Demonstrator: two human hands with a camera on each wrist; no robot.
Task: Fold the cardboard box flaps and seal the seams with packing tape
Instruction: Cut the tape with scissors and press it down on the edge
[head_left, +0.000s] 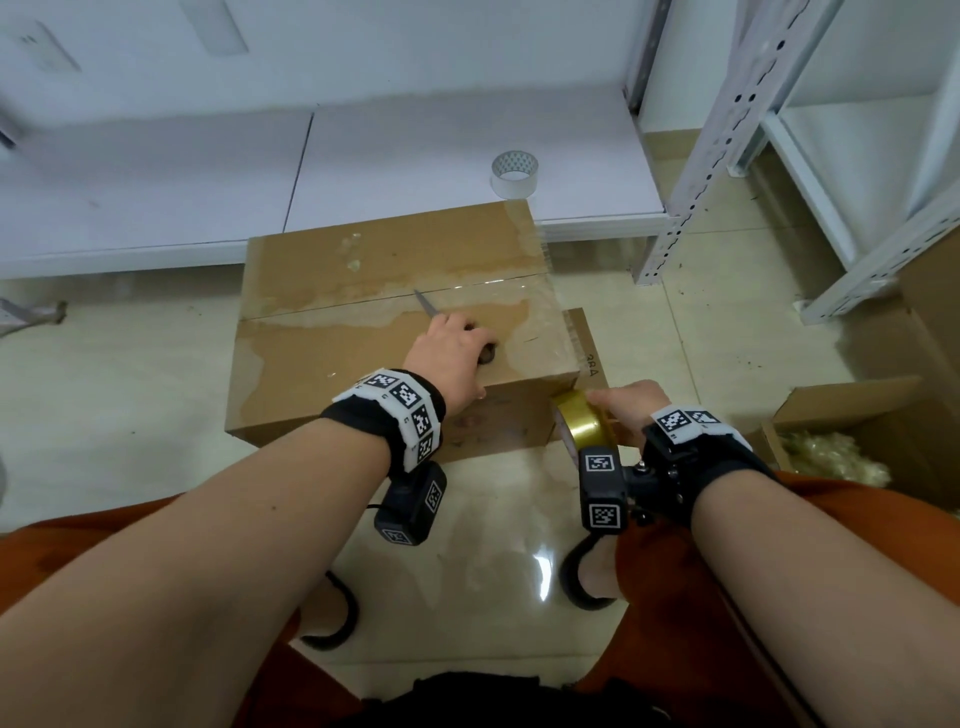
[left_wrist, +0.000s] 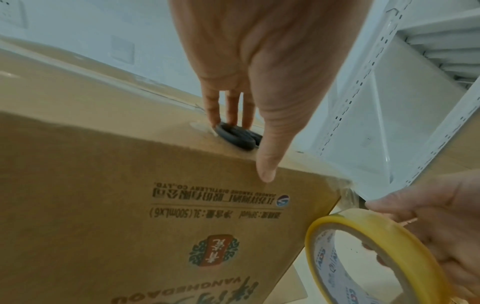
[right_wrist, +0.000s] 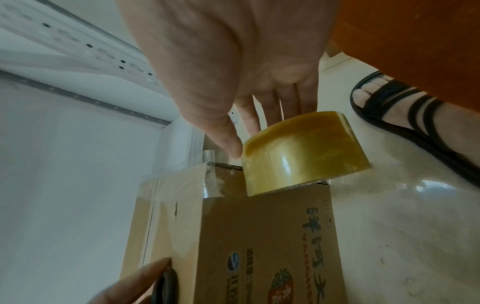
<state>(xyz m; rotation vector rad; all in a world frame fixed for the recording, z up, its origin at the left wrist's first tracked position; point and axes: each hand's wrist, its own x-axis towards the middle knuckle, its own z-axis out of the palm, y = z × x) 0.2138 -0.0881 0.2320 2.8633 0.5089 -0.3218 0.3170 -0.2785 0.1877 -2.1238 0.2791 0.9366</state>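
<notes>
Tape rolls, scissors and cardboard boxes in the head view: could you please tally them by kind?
Tape rolls: 2, yellow roll and clear roll.
Scissors: 1, the scissors.
Cardboard boxes: 2, closed box and open box.
Total: 5.

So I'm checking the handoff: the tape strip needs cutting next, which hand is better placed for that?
Left. The left hand already rests on the scissors atop the box, while the right hand is occupied holding the tape roll at the corner.
</notes>
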